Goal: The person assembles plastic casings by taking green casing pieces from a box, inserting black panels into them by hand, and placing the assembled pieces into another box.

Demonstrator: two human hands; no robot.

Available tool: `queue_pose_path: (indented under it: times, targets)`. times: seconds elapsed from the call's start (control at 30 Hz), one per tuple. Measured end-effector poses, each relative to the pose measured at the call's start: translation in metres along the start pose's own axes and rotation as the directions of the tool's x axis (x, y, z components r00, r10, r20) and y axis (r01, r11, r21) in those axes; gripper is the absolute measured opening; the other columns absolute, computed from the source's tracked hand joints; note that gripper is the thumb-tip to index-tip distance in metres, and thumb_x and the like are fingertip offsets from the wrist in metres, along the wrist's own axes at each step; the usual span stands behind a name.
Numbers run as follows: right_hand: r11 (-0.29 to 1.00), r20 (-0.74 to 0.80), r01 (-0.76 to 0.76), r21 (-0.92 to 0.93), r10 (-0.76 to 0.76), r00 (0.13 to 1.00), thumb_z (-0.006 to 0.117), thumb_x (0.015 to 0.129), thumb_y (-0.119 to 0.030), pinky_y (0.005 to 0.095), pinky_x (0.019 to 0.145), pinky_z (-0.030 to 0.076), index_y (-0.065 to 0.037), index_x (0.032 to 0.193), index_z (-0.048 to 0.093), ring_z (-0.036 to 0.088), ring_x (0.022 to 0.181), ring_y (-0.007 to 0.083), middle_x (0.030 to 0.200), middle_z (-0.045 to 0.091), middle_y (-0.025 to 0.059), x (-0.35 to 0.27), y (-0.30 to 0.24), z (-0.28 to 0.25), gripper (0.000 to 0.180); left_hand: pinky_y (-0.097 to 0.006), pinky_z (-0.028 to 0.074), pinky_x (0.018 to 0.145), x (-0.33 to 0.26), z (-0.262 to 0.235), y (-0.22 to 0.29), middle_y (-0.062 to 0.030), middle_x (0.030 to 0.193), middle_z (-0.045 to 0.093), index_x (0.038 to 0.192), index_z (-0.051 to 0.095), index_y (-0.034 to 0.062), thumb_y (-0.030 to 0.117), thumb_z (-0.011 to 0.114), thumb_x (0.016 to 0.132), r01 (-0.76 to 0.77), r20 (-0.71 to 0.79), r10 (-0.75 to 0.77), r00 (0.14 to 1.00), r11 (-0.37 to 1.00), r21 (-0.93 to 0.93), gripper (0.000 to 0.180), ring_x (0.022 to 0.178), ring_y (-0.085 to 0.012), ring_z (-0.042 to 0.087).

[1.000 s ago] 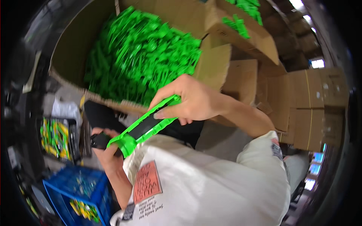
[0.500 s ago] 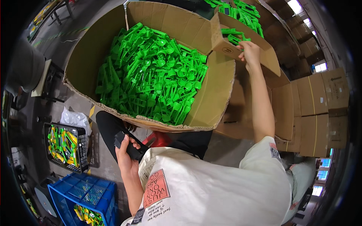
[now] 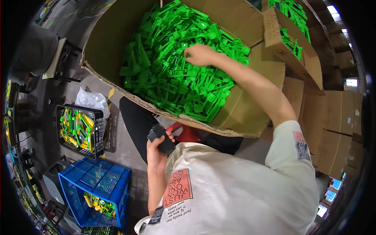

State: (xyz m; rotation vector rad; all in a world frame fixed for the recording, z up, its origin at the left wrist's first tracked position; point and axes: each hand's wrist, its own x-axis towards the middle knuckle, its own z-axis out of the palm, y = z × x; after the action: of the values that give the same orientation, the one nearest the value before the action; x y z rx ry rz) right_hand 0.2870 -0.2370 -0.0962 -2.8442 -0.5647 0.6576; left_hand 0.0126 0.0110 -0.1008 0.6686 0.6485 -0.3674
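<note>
**Right hand in the green parts, left hand on a black piece**

Your right hand (image 3: 199, 55) lies with curled fingers on the heap of bright green plastic parts (image 3: 172, 74) filling the large open cardboard box (image 3: 254, 113); whether it grips one, you cannot tell. Your left hand (image 3: 156, 150) clasps a small black plastic piece (image 3: 161, 139) near your chest. A blue plastic crate (image 3: 94, 184) sits lower left.

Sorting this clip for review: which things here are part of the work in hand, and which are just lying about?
In hand:
right hand reaching into the green plastic parts
large cardboard box holding them
left hand holding a small black object

Lying about:
blue crate
black crate of green and yellow pieces
white bag
stacked cartons
</note>
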Motion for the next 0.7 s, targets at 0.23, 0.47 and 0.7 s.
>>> queue_pose_path:
  times: [0.23, 0.47, 0.7]
  targets:
    - [1.0, 0.283, 0.006, -0.024, 0.001, 0.959, 0.049, 0.081, -0.015, 0.0431, 0.086, 0.049, -0.008, 0.136, 0.041, 0.058, 0.107, 0.0352, 0.117, 0.06, 0.0197, 0.114, -0.041, 0.142, 0.056, -0.039, 0.057, 0.074, 0.008, -0.02, 0.021, -0.0201, 0.095, 0.064, 0.104, 0.054, -0.0048, -0.003, 0.061, 0.076, 0.052, -0.127, -0.043, 0.991, 0.996, 0.069, 0.029, 0.082, -0.0274, 0.066]
    - [0.926, 0.135, 0.145, -0.348, -0.104, 0.985, 0.062, 0.077, -0.02, 0.043, 0.06, 0.054, -0.007, 0.093, 0.066, 0.067, 0.073, 0.033, 0.079, 0.067, 0.0157, 0.133, -0.058, 0.209, 0.02, -0.039, 0.057, 0.074, 0.007, -0.04, 0.032, -0.0201, 0.098, 0.064, 0.114, 0.049, -0.0031, -0.002, 0.062, 0.077, 0.001, -0.23, -0.017, 0.973, 0.998, -0.068, 0.039, 0.084, -0.0272, 0.066]
    - [0.86, -0.032, 0.151, -0.487, -0.191, 0.981, 0.066, 0.077, -0.022, 0.0445, 0.06, 0.052, -0.003, 0.074, 0.066, 0.065, 0.074, 0.0348, 0.078, 0.066, 0.0195, 0.046, -0.032, 0.095, 0.019, -0.032, 0.055, 0.073, 0.002, -0.038, 0.032, -0.0148, 0.094, 0.066, 0.1, 0.059, -0.0037, -0.002, 0.062, 0.078, -0.049, -0.12, 0.04, 0.992, 0.996, -0.077, 0.022, 0.083, -0.0207, 0.066]
